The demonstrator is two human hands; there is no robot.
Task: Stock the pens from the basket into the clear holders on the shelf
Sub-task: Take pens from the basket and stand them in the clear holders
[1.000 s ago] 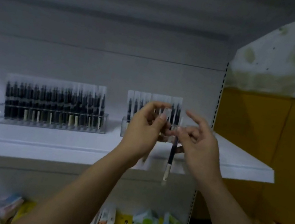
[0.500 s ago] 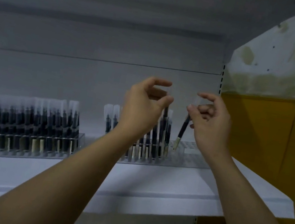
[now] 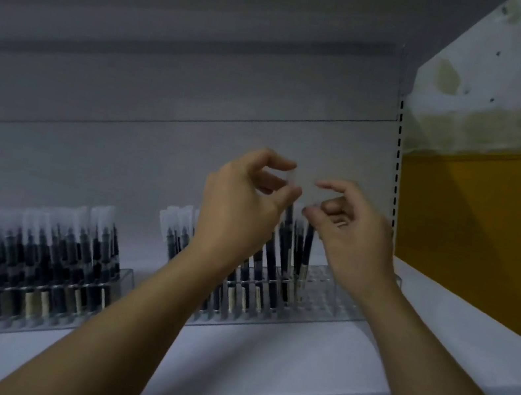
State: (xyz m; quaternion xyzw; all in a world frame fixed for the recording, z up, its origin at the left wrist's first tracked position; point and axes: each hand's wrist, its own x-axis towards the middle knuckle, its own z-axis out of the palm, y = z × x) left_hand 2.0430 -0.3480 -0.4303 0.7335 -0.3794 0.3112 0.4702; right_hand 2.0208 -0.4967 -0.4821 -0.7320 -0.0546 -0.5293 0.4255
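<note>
Since half a second ago the two hands have drawn closer together, and the pen that hung tilted from the right hand (image 3: 353,238) no longer slants below it. The left hand (image 3: 244,205) pinches, between thumb and forefinger, the top of the clear sleeve around a slim dark pen (image 3: 288,230), whose barrel runs down among the other sleeved dark pens (image 3: 253,286) standing in the clear plastic socketed holder (image 3: 331,300); whether its tip is seated cannot be told. The right hand's thumb and fingers are curled just beside that sleeve top, but blur hides whether they grip anything. This holder sits toward the right edge of the white flat shelf (image 3: 437,333), its right end showing bare sockets. A second clear plastic holder (image 3: 128,278), near the shelf's left edge, is packed with rows of dark pens with pale tips (image 3: 32,258). Beyond the shelf's right edge are a black-slotted upright (image 3: 397,158) and a yellow wall panel (image 3: 475,235).
</note>
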